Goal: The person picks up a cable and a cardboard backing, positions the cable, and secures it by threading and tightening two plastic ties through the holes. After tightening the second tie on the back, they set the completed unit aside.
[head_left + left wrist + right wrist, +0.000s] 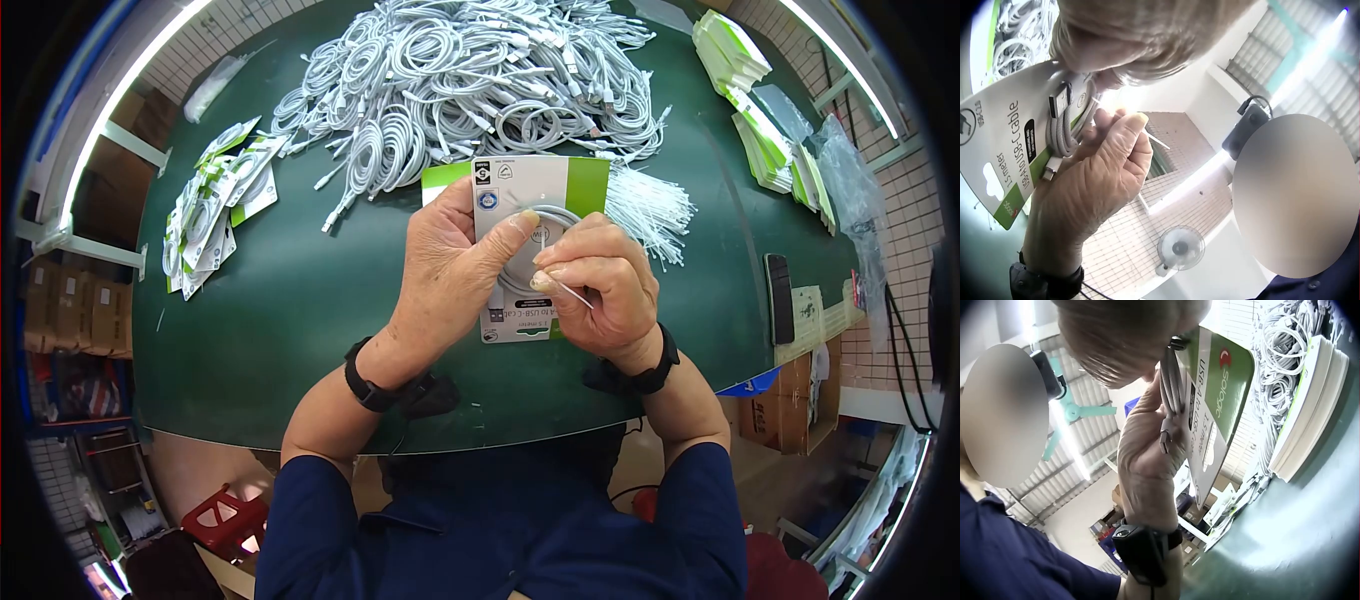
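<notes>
My left hand grips a white and green USB-A to USB-C cable card, thumb pressing on the coiled grey-white cable that lies against its face. A metal USB-A plug shows beside the card's printed text. At the coil, my right hand pinches a thin white tie between thumb and forefinger, its free end sticking out past the fingers. In the right wrist view the cable's USB-C plug hangs below the coil. Part of the tie is hidden by the fingers.
A large heap of coiled cables covers the table's far side, with loose white ties at its right. Carded cables lie at left. A card stack stands behind the hands; more cards and a dark phone-like object are at right.
</notes>
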`<state>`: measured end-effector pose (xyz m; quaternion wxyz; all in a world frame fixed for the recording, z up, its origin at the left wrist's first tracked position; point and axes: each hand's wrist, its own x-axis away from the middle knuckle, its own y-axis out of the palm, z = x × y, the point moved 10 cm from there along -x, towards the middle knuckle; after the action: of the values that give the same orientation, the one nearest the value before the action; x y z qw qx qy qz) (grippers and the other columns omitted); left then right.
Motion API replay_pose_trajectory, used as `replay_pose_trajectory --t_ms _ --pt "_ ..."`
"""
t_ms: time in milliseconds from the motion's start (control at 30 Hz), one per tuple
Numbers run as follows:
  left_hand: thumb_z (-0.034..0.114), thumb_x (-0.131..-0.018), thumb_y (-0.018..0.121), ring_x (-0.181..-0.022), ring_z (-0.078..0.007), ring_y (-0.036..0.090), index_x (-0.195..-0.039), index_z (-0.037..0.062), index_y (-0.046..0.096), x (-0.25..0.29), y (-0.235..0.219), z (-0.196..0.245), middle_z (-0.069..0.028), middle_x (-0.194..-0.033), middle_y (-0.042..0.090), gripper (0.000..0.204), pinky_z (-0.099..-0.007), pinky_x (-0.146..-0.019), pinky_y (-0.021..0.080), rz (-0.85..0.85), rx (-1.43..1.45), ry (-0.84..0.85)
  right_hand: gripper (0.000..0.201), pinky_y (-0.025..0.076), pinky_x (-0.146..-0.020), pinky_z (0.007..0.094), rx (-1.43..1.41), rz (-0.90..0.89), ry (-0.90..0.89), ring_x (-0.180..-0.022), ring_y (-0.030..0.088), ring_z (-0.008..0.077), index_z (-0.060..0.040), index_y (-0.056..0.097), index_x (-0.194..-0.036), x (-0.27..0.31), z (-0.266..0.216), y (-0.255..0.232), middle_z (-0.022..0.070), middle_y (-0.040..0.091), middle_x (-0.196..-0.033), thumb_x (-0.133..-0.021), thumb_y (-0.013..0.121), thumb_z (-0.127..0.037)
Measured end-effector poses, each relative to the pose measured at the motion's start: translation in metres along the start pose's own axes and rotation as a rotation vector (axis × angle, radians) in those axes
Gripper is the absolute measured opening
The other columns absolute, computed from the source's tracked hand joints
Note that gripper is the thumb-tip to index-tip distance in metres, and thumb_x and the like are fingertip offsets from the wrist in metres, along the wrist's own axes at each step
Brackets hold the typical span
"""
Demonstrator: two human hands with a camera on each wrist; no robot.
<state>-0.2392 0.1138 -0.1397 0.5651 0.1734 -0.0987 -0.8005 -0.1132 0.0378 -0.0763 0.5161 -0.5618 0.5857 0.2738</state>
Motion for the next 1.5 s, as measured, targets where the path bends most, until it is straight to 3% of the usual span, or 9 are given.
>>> replay_pose_trajectory --t_ms 267,367,467,667,867,1167,1500 --pt "0.003 -0.099 0.070 -0.099 -0.0118 0.070 -0.126 -0.0047 0.065 0.000 -0.003 -0.009 -0.0110 -0.113 0.075 0.029 -0.0288 -0.087 0.058 -0.008 0.030 0.002 0.027 0.054 -0.057 0.0319 0.001 -0.025 0.006 -0.070 0.070 0.0232 -0.0047 0.062 -0.097 0.004 0.003 0.004 0.0118 0.073 -0.091 -0.083 0.084 0.002" --pt "0.003 -0.098 0.070 -0.099 -0.0123 0.071 -0.127 -0.0044 0.065 0.000 -0.002 -0.013 -0.0111 -0.113 0.075 0.030 -0.0293 -0.088 0.059 -0.012 0.040 -0.018 0.025 0.054 -0.059 0.0312 0.013 0.017 0.035 -0.071 0.071 0.0223 -0.0044 0.063 -0.098 0.005 0.007 -0.004 0.0123 0.074 -0.092 -0.084 0.082 0.003" --pt "0.003 -0.098 0.071 -0.099 -0.0126 0.071 -0.127 -0.0039 0.065 0.002 0.002 -0.016 -0.0108 -0.113 0.075 0.030 -0.0293 -0.087 0.060 -0.020 0.029 -0.032 0.024 0.055 -0.062 0.0306 -0.094 0.176 0.071 -0.072 0.071 0.0217 -0.0036 0.063 -0.100 0.011 0.017 -0.016 0.0124 0.074 -0.091 -0.086 0.080 0.005" --pt "0.003 -0.098 0.071 -0.097 -0.0126 0.072 -0.126 -0.0039 0.066 0.002 0.002 -0.021 -0.0101 -0.112 0.076 0.029 -0.0290 -0.085 0.060 -0.017 -0.048 -0.001 0.025 0.056 -0.066 0.0328 0.156 0.035 0.094 -0.080 0.071 0.0245 0.0000 0.067 -0.105 0.002 0.027 -0.018 0.0143 0.074 -0.095 -0.085 0.080 0.008" --pt "0.002 -0.098 0.071 -0.097 -0.0128 0.072 -0.125 -0.0038 0.067 0.000 0.000 -0.020 -0.0105 -0.112 0.076 0.028 -0.0293 -0.085 0.060 -0.016 -0.076 0.037 0.031 0.056 -0.067 0.0339 0.288 -0.040 -0.037 -0.082 0.069 0.0258 0.0011 0.070 -0.110 -0.002 0.022 -0.011 0.0133 0.073 -0.098 -0.081 0.080 0.009" --pt "0.001 -0.097 0.070 -0.098 -0.0129 0.071 -0.125 -0.0041 0.066 0.003 0.004 -0.014 -0.0107 -0.111 0.076 0.029 -0.0296 -0.086 0.060 -0.021 -0.072 0.035 0.044 0.058 -0.068 0.0337 0.350 -0.153 -0.160 -0.091 0.069 0.0248 -0.0073 0.078 -0.110 0.007 0.008 -0.012 0.0092 0.071 -0.112 -0.068 0.083 0.002" --pt "0.001 -0.097 0.070 -0.097 -0.0125 0.071 -0.127 -0.0042 0.066 0.003 0.001 -0.009 -0.0104 -0.111 0.075 0.031 -0.0300 -0.086 0.060 -0.009 -0.114 0.054 0.044 0.060 -0.070 0.0338 0.311 -0.148 -0.157 -0.092 0.070 0.0256 -0.0063 0.076 -0.111 0.012 0.003 -0.011 0.0094 0.072 -0.111 -0.068 0.081 0.003"
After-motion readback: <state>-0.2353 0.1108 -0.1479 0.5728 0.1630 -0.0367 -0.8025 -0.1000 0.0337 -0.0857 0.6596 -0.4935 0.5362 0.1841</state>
